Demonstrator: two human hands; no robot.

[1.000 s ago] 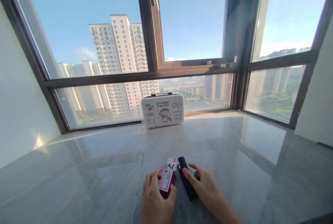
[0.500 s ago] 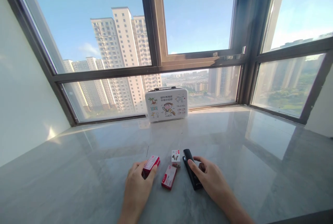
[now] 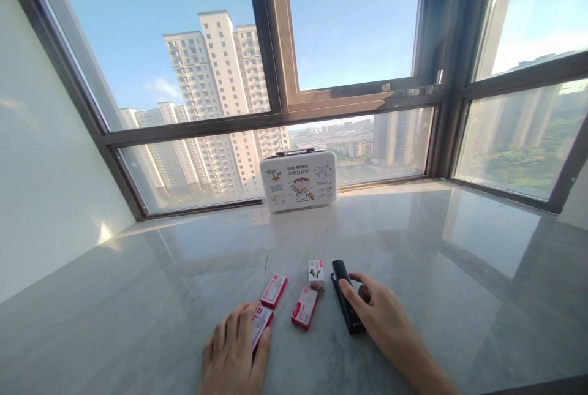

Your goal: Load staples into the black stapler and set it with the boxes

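Note:
My left hand (image 3: 233,346) curls around a small red-and-white cardboard box (image 3: 261,323), thumb on its right side and fingers on its left; its near end is partly hidden. Just beyond it lies a second red-and-white box (image 3: 274,291), out of the hand. A third red-and-white box (image 3: 305,307) rests between my hands. Behind that stands a small white box (image 3: 316,274) with dark clip-like pictures on it. My right hand (image 3: 379,309) grips a black stapler (image 3: 340,285) lying on the counter, thumb across its top and fingers along the right side.
A white case (image 3: 299,190) with cartoon prints and a dark handle stands upright at the back of the grey marble-like counter (image 3: 184,278), against the window. Brown window frames (image 3: 202,133) border the back and right. A white wall (image 3: 55,168) rises at the left.
My left hand has moved nearer to me and left the farther red-and-white box on the counter. A second such box now shows in its grasp. My right hand stays on the stapler.

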